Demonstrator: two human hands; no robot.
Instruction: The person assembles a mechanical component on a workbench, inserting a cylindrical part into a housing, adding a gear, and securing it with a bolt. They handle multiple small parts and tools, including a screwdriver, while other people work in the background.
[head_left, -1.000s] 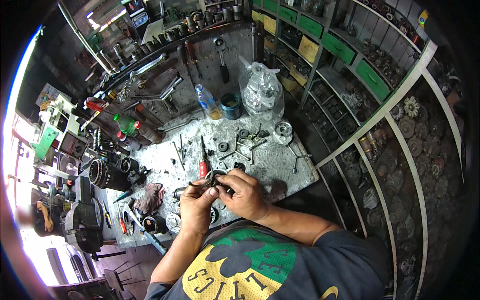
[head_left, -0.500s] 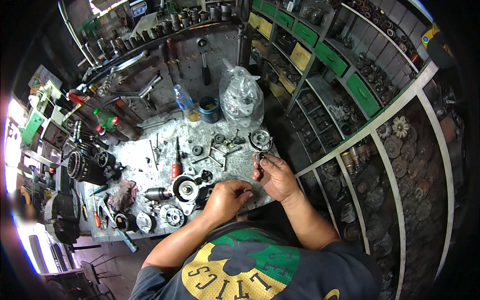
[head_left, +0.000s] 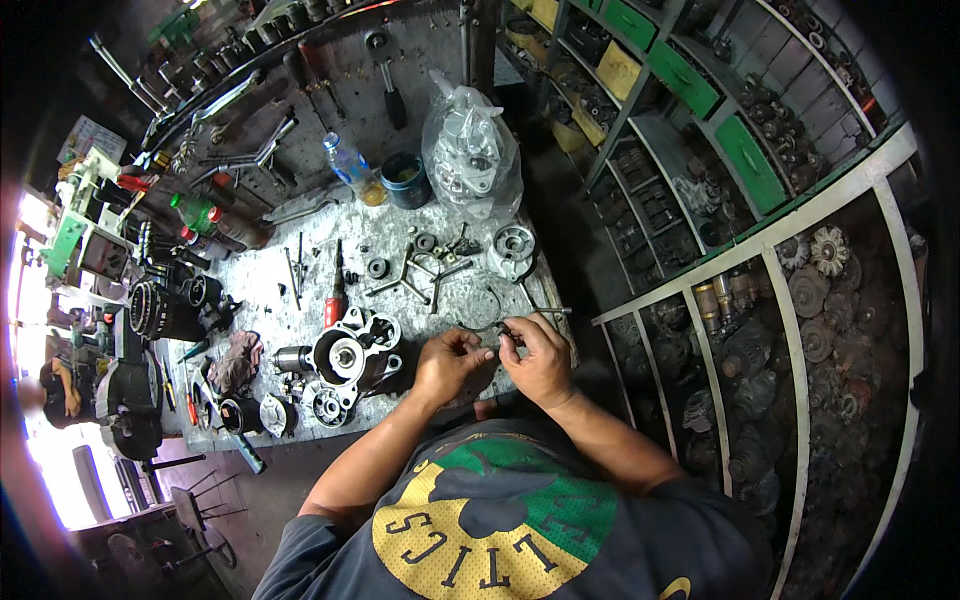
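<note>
My left hand (head_left: 450, 366) and my right hand (head_left: 540, 362) are close together over the bench's near right edge. Between the fingertips of my right hand is a small dark part (head_left: 501, 331), too small to name. A thin, dark, curved wire (head_left: 482, 325) shows beside it. The fingers of my left hand are curled and pinched, and whatever they hold is hidden. Just left of my left hand stands a round metal motor housing (head_left: 365, 335), its open end facing up. A metal end cover (head_left: 514, 243) lies beyond my right hand, near a thin-shafted T-shaped tool (head_left: 548, 310).
Y-shaped wrenches (head_left: 430, 284) and a red-handled screwdriver (head_left: 333, 310) lie mid-bench. Behind them are a plastic bag of metal parts (head_left: 470, 155), a bottle (head_left: 347, 165) and a blue can (head_left: 405, 182). A rag (head_left: 237, 362) lies left. A shelf rail (head_left: 740, 260) runs along the right.
My right hand has come down and in toward my left hand, with the small dark part in its fingertips. The view has shifted, and the T-shaped tool now shows beside the end cover.
</note>
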